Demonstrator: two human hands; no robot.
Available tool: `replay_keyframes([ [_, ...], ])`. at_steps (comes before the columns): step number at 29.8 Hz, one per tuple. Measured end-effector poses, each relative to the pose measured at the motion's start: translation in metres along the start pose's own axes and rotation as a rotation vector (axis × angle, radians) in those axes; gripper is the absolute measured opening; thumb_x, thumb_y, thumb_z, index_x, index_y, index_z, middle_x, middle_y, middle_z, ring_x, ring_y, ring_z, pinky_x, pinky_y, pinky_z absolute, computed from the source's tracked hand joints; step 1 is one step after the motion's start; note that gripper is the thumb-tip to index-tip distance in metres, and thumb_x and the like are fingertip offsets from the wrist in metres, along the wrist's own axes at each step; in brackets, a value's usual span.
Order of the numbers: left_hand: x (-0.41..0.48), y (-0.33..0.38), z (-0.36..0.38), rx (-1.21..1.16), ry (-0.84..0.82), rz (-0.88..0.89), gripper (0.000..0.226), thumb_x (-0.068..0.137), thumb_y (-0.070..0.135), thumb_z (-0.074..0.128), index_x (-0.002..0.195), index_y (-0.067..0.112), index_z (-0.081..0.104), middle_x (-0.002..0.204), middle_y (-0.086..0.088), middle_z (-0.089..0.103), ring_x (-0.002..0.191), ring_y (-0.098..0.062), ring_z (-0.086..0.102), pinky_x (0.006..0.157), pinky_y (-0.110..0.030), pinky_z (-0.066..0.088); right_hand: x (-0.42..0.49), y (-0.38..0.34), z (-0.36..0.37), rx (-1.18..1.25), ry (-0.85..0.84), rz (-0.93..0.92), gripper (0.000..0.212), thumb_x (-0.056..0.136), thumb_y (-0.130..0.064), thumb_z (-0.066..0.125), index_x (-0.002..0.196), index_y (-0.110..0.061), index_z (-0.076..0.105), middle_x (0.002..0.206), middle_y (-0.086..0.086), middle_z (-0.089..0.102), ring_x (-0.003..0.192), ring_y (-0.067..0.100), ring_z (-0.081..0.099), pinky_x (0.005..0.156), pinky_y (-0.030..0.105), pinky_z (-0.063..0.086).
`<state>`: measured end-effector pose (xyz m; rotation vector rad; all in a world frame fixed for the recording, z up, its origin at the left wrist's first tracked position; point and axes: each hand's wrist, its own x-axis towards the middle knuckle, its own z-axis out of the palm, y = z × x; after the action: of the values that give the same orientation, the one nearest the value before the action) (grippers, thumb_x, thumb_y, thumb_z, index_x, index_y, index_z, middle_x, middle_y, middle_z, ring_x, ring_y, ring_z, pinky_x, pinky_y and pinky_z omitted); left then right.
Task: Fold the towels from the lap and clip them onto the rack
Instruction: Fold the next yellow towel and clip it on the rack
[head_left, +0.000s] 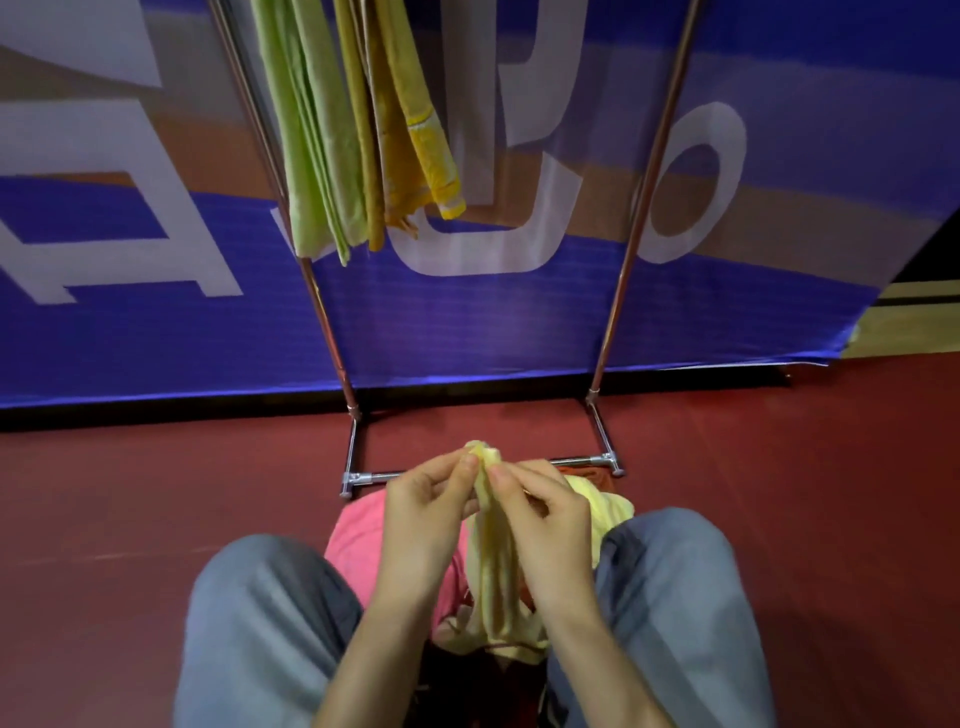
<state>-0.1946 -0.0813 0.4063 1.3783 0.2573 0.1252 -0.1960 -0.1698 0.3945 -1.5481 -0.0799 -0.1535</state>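
Fingers (467, 470) on limp, bunched yellow towel (493, 571)

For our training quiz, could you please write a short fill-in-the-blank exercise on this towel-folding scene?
The left hand and right hand both pinch the held towel, which is pale ____. The lap towel beneath it is ____. On the rack, the green towel hangs ____ of the mustard towel.
Missing words: yellow; pink; left.
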Motion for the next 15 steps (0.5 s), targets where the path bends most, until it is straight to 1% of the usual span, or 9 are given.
replay_keyframes([
  [1,-0.003,-0.003,-0.002,0.0,0.016,-0.005,0.021,0.089,0.002,0.047,0.092,0.005,0.067,0.068,0.004,0.073,0.069,-0.002,0.066,0.064,-0.014,0.055,-0.005,0.002,0.003,0.019,-0.007,0.022,0.016,0.086,-0.013,0.059,0.078,-0.017,0.072,0.08,0.0,0.064,0.078,-0.004,0.06,0.071,0.006,0.042],
  [3,-0.008,-0.01,-0.005,-0.003,0.049,-0.02,0.029,0.089,0.003,0.046,0.08,0.016,0.069,0.062,0.009,0.071,0.065,0.001,0.064,0.066,-0.014,0.053,-0.013,0.005,0.003,0.089,-0.02,0.085,0.026,0.091,-0.021,0.047,0.088,-0.01,0.07,0.09,-0.003,0.064,0.085,-0.01,0.059,0.074,0.002,0.04],
  [4,-0.012,-0.013,-0.006,-0.007,0.056,-0.026,0.03,0.089,0.004,0.047,0.078,0.018,0.07,0.064,0.008,0.071,0.068,-0.002,0.063,0.07,-0.018,0.053,-0.018,0.004,0.002,0.111,-0.037,0.127,0.031,0.094,-0.024,0.04,0.091,-0.014,0.069,0.096,-0.005,0.064,0.088,-0.014,0.058,0.075,-0.001,0.038],
  [6,-0.016,-0.016,-0.007,0.011,0.046,0.001,0.02,0.086,0.005,0.052,0.092,0.012,0.069,0.073,0.008,0.072,0.078,-0.005,0.064,0.079,-0.022,0.052,-0.023,0.002,-0.002,0.109,-0.091,0.16,0.043,0.093,-0.042,0.026,0.093,-0.027,0.065,0.105,-0.01,0.062,0.094,-0.02,0.053,0.077,-0.004,0.035],
  [7,-0.02,-0.018,-0.006,0.017,0.035,0.009,0.021,0.083,0.002,0.055,0.098,0.011,0.067,0.073,0.01,0.072,0.078,-0.002,0.064,0.079,-0.018,0.053,-0.026,0.002,-0.005,0.106,-0.106,0.167,0.05,0.087,-0.053,0.021,0.093,-0.029,0.065,0.108,-0.011,0.062,0.096,-0.021,0.051,0.078,-0.005,0.033],
  [8,-0.022,-0.019,-0.006,0.013,0.022,0.021,0.025,0.082,-0.002,0.056,0.099,0.014,0.065,0.07,0.014,0.072,0.076,0.003,0.065,0.075,-0.013,0.053,-0.028,0.002,-0.008,0.111,-0.124,0.173,0.058,0.083,-0.059,0.018,0.095,-0.027,0.065,0.109,-0.01,0.062,0.097,-0.022,0.05,0.078,-0.005,0.033],
  [11,-0.027,-0.02,-0.01,0.064,-0.042,0.07,0.028,0.084,-0.004,0.052,0.085,0.019,0.066,0.069,0.017,0.072,0.073,0.006,0.065,0.068,-0.008,0.049,-0.029,0.003,-0.02,0.083,-0.206,0.135,0.068,0.079,-0.07,0.022,0.099,-0.024,0.067,0.11,-0.007,0.063,0.101,-0.015,0.052,0.084,-0.002,0.035],
  [12,-0.029,-0.019,-0.011,0.072,-0.074,0.078,0.027,0.085,-0.004,0.051,0.086,0.017,0.067,0.069,0.018,0.072,0.073,0.007,0.064,0.068,-0.007,0.048,-0.028,0.002,-0.025,0.025,-0.226,0.102,0.065,0.078,-0.071,0.025,0.099,-0.027,0.068,0.11,-0.005,0.061,0.104,-0.01,0.052,0.088,0.001,0.034],
  [15,-0.033,-0.017,-0.016,0.13,-0.155,0.142,0.014,0.078,0.008,0.058,0.087,0.015,0.066,0.07,0.022,0.071,0.073,0.01,0.063,0.069,-0.005,0.046,-0.017,0.0,-0.042,-0.109,-0.294,0.042,0.041,0.079,-0.056,0.032,0.091,-0.039,0.067,0.115,-0.007,0.05,0.115,-0.002,0.043,0.097,0.004,0.026],
])
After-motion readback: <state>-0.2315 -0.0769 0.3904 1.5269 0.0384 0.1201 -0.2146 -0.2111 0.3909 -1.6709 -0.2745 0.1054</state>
